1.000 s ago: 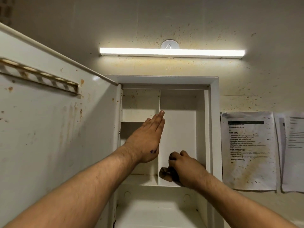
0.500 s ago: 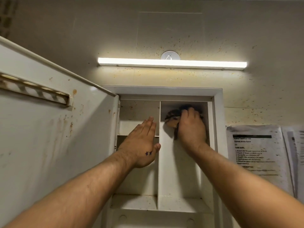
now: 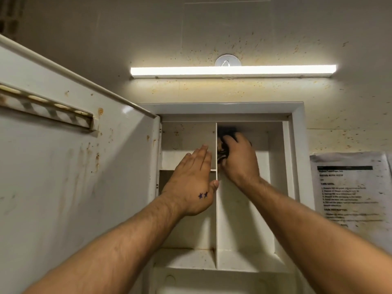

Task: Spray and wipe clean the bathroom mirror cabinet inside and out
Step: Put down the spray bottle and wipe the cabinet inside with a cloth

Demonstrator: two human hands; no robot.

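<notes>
The cabinet (image 3: 297,145) hangs wide open on the spattered wall, its door (image 3: 74,177) swung out to the left and streaked with rusty drips, and the change is plain: a second ago the right hand (image 3: 239,158) was down at the bottom of the right compartment, and now it sits up at the very top, pushed against the central divider (image 3: 216,230). That reads as one long stroke done, floor to ceiling, with the top corner getting the scrub. The right hand is closed around a dark cloth (image 3: 222,145), bunched and partly hidden by the fingers. The left hand (image 3: 191,187) is flat and open, holding nothing, palm braced on the left side of the divider where the small shelf (image 3: 184,170) meets it, as before. The left compartment looks speckled, so plenty remains, the door too. The divider hems the cloth in tightly. Above, the light bar (image 3: 233,71) glows; a printed sheet (image 3: 350,187) hangs at right. No spray bottle in view.
</notes>
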